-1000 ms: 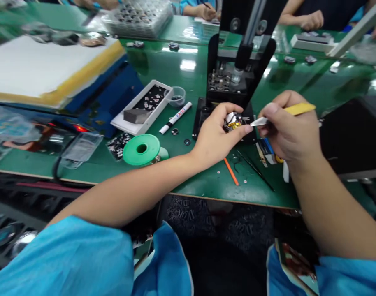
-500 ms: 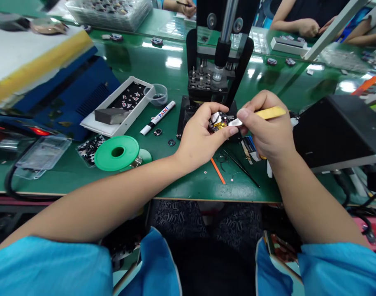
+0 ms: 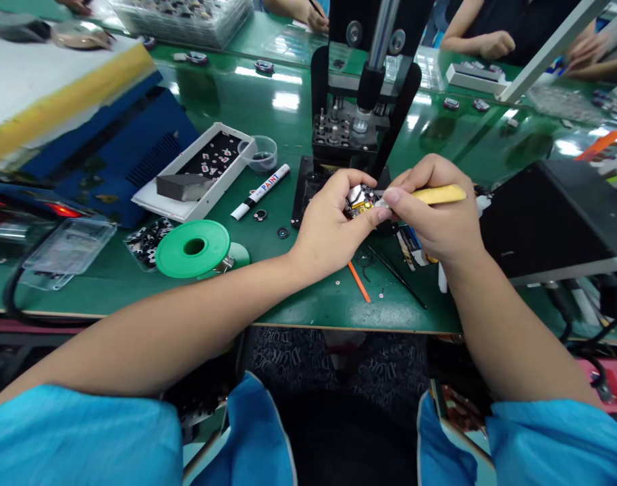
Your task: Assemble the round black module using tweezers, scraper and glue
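Observation:
My left hand (image 3: 329, 219) is closed around a small electronic device (image 3: 360, 200), its inside facing up with silver, black and gold-yellow parts. Thumb and fingers grip it by the edges, just in front of a black press. In my right hand (image 3: 435, 212) is a yellow-handled metal tool (image 3: 443, 195), pinched between thumb and fingers. Its pale metal end meets the right side of the device; the very tip is hidden by my fingers. Below the hands lie an orange stick (image 3: 359, 281) and a thin black rod (image 3: 397, 276).
The black press (image 3: 346, 145) stands right behind my hands. To the left are a paint marker (image 3: 260, 192), a green spool (image 3: 212, 236), a white tray (image 3: 156, 204) and a blue machine (image 3: 136, 148). A black box (image 3: 566, 223) sits at right. Other people's hands show across the bench.
The tool has tilted slightly and its metal end is now more covered by my right fingers. My left hand keeps its grip on the device. The view has shifted a little.

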A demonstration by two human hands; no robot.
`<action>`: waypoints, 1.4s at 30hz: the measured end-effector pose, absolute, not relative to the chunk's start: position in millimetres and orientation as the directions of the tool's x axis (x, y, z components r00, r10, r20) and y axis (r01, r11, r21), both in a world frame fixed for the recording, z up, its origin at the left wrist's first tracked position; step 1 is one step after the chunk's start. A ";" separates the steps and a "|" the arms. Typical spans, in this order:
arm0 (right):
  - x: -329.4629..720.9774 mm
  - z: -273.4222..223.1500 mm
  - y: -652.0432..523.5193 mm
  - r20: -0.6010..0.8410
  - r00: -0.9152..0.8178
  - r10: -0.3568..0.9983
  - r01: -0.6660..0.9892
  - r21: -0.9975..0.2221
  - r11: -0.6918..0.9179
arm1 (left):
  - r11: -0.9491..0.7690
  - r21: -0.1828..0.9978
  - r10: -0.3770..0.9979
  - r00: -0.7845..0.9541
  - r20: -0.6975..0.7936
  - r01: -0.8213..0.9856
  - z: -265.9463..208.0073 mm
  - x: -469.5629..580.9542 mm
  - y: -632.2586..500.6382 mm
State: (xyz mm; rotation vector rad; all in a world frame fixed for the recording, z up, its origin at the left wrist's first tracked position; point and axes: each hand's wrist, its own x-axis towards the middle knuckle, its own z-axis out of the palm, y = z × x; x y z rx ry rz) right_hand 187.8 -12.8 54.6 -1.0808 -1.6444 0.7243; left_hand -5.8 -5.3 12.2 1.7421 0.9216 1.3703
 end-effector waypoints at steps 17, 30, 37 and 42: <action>182.9 51.6 -12.8 0.507 -0.094 0.857 0.251 -0.821 0.513 | -0.454 0.888 0.882 0.178 0.437 0.069 11.0 -4.9 -5.3; 183.9 52.2 -3.7 0.350 0.014 0.936 0.310 -0.892 0.329 | -0.591 0.804 0.801 0.172 0.574 0.066 4.9 -5.5 -4.7; 183.6 58.0 -6.6 0.157 0.022 0.987 0.310 -0.940 0.143 | -0.577 0.817 0.809 0.141 0.571 0.005 4.0 -1.0 -7.9; 188.1 61.4 -9.2 -0.090 -0.058 0.994 0.293 -0.954 -0.069 | -0.537 0.842 0.835 0.169 0.523 0.047 12.4 -1.4 -12.3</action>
